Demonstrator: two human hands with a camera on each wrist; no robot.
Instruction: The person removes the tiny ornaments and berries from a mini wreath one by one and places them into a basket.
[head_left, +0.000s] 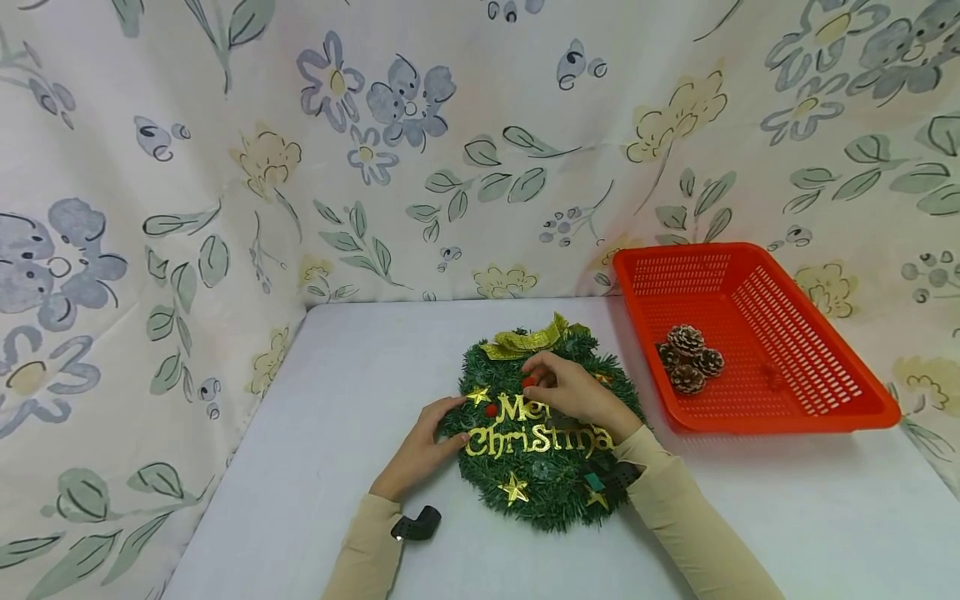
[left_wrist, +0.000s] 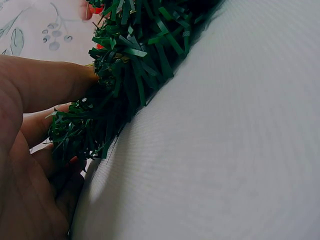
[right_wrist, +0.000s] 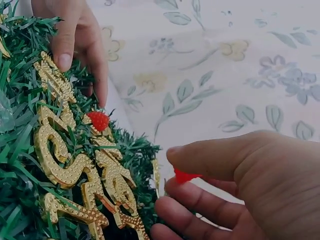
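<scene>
A green tinsel wreath (head_left: pixel 551 512) lies on the white table, with gold "Merry Christmas" lettering (head_left: pixel 487 442) across it. My left hand (head_left: pixel 420 446) grips its left edge; in the left wrist view the thumb (left_wrist: pixel 55 82) is over the tinsel and the fingers are partly hidden behind it. Above the lettering, my right hand (head_left: pixel 577 392) pinches a small red berry (right_wrist: pixel 186 176) between thumb and fingers, apart from the wreath in the right wrist view. Another red berry (right_wrist: pixel 98 120) sits by the letters. Gold stars (head_left: pixel 513 489) and a gold ribbon (head_left: pixel 525 340) also decorate the wreath.
A red plastic basket (head_left: pixel 772 425) stands at the right, tilted, with several pine cones (head_left: pixel 686 339) and a small red item (head_left: pixel 772 375) in it. Black devices (head_left: pixel 417 523) are on both wrists. A floral curtain (head_left: pixel 450 208) hangs behind the white table (head_left: pixel 337 375).
</scene>
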